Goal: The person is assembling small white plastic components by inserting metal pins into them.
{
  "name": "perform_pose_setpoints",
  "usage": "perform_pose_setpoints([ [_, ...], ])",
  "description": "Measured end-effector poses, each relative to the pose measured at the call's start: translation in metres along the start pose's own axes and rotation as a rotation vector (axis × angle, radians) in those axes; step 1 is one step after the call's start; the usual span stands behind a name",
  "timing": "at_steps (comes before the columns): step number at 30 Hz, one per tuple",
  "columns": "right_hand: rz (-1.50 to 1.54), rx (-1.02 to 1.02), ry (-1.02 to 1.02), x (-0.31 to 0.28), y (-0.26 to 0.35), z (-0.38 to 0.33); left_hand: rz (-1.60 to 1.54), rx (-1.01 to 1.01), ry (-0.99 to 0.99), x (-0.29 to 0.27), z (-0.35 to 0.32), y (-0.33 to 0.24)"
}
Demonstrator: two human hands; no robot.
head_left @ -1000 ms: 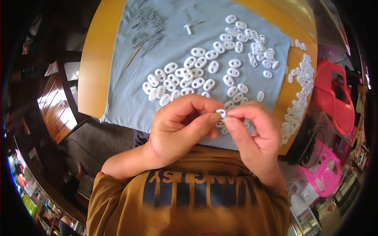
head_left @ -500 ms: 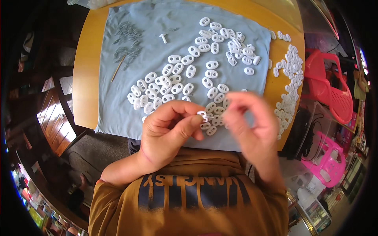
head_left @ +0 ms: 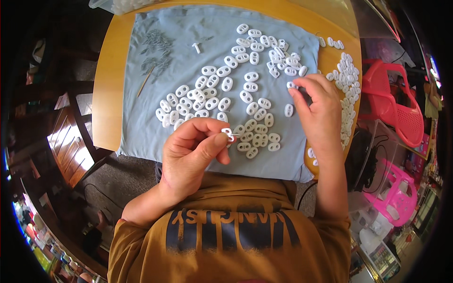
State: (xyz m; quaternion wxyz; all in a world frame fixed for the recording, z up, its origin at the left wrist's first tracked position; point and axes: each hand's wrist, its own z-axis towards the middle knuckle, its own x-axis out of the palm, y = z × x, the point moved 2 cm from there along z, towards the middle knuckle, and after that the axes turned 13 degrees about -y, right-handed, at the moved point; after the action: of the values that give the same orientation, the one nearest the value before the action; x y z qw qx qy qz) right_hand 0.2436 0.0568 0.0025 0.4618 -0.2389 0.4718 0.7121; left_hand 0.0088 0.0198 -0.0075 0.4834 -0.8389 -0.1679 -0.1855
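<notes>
While the left hand [head_left: 192, 147] pinches a white piece [head_left: 227, 132] between thumb and forefinger, the right hand [head_left: 317, 106] is out over the cloth [head_left: 141, 122], thumb and forefinger drawn narrow at an oval part [head_left: 291, 85]. Fingertips at or against its edge; cannot tell whether it is gripped, or whether it is off the cloth.

Step in hand, as judged: small-part assembly, one component held ready, a second being picked up. Next move would call for a secure pinch on the oval part, then carrying it back to the left hand and lining it up there.

White piece: raised above the near part of the cloth, just left of a cluster of two-hole ovals [head_left: 257, 139]. Its lower portion is partly covered by the thumb. Long axis seems to slope from far left to near right, though the covering leaves doubt. A thin pin [head_left: 237, 135] sticks out of it, pointing right, toward the right hand's side.

Oval part: right side of the cloth, apart from the cluster. Long axis roughly left to right; right end partly behind the forefinger. Just nearer the person, a loose oval [head_left: 289, 110] lies with its long axis roughly toward the body.
</notes>
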Motion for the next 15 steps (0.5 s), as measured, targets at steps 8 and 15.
perform_pose_setpoints([
  [8,0.185,0.226,0.12,-0.002,0.006,-0.009,-0.008,0.01,0.043,0.005,-0.009,-0.001],
  [15,1.027,0.686,0.239,-0.027,0.053,-0.033,-0.036,-0.004,0.086,0.015,-0.018,-0.007],
])
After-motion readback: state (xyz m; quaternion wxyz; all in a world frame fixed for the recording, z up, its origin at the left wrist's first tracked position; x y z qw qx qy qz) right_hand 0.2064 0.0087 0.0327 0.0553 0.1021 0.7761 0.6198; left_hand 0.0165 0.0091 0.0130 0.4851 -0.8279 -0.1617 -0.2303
